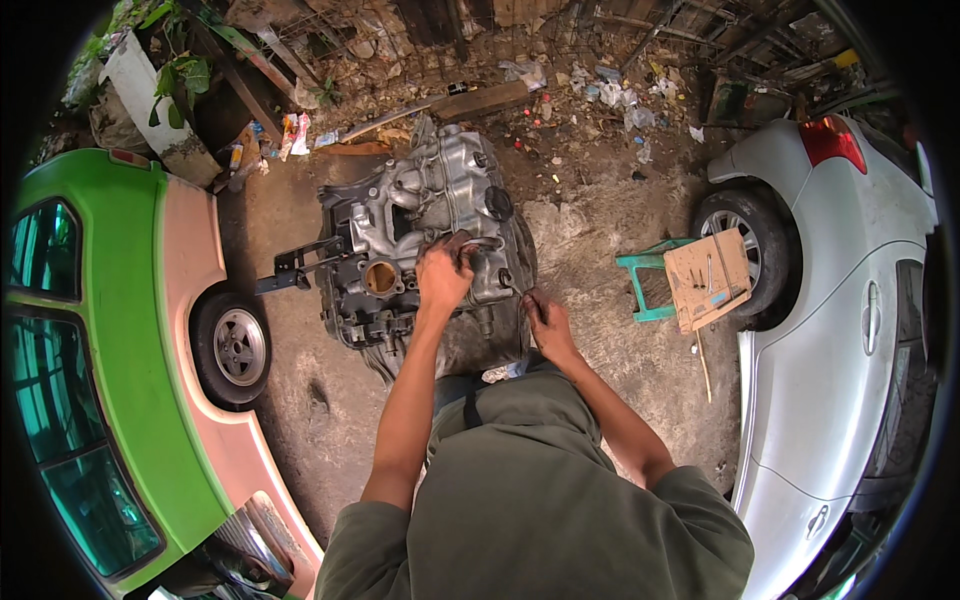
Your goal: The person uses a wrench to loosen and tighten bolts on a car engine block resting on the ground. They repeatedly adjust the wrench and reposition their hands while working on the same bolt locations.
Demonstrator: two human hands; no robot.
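Far left: green-and-pink car (135, 370), wheel (238, 346) facing the work area. Black bracket (290, 268) stuck out from the engine's left side. Engine (395, 235) sat centre, directly in front of the person, between both cars. Round brass-coloured opening (381, 278) was on its top, just left of the left hand. Left hand (445, 275) was on top of the engine, fingers bent at the silver valve cover (460, 180); couldn't tell if it gripped anything. Right hand (549, 325) was at the engine's near right edge, fingers curled narrow; couldn't tell what, if anything, was in it. Right: green stool (640, 261), brown board (690, 300) on it, slim tools (711, 272) on that. Far right: silver car (800, 400).
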